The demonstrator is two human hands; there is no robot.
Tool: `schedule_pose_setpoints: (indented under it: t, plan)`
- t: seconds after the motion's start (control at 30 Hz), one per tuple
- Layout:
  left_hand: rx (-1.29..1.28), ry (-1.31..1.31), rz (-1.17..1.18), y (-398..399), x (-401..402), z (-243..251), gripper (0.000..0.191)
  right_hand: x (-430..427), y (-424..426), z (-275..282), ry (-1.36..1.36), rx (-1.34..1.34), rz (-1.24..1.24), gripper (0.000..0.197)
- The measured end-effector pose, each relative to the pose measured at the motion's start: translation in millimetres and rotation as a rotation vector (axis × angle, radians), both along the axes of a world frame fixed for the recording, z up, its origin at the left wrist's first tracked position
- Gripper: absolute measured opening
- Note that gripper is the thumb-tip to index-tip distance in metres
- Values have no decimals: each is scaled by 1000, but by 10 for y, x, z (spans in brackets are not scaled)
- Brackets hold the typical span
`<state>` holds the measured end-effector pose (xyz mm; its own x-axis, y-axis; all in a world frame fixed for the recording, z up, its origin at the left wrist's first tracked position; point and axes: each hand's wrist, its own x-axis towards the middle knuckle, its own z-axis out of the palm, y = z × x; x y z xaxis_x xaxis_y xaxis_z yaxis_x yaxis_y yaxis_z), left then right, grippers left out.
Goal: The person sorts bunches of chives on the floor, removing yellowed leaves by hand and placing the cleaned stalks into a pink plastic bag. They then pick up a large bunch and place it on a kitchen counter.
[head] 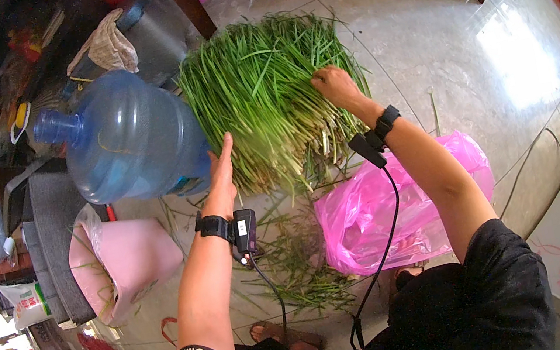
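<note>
A large pile of long green leafy stalks, likely garlic chives (pixel 263 82), lies on the tiled floor with pale stem ends towards me. My left hand (pixel 223 171) is upright along the pile's left edge, fingers extended, between the stalks and a big blue plastic water bottle (pixel 133 139) lying on its side. On the pile's right part rests my right hand (pixel 334 85), fingers curled down at the leaves; whether it grips any is hidden. Both wrists wear black straps with small cabled devices. Loose green trimmings (pixel 303 272) are scattered on the floor below the pile.
A pink plastic bag (pixel 404 209) lies beneath my right forearm. To the left, a pink bin (pixel 131 257) lies tipped with some stalks at its mouth. Dark wooden furniture legs (pixel 188 3) stand behind the pile. A black cable (pixel 525 165) runs along the floor at right.
</note>
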<state>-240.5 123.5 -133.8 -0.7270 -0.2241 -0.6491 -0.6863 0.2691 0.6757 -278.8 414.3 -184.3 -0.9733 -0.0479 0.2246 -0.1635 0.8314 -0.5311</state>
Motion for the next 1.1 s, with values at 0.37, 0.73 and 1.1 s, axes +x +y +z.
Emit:
schedule_pose_setpoints:
  t: [0.37,0.73,1.1]
  plan:
    - [83,115,-32,144,-72,25,117,51,-478,205,-136,10,-89,65]
    - [335,78,25,6,-195,-22,123,0,-653,599,-753,-528,26,83]
    - [467,53,-6,146,-88,320,42,253,-1134,621,-578,-507,100,101]
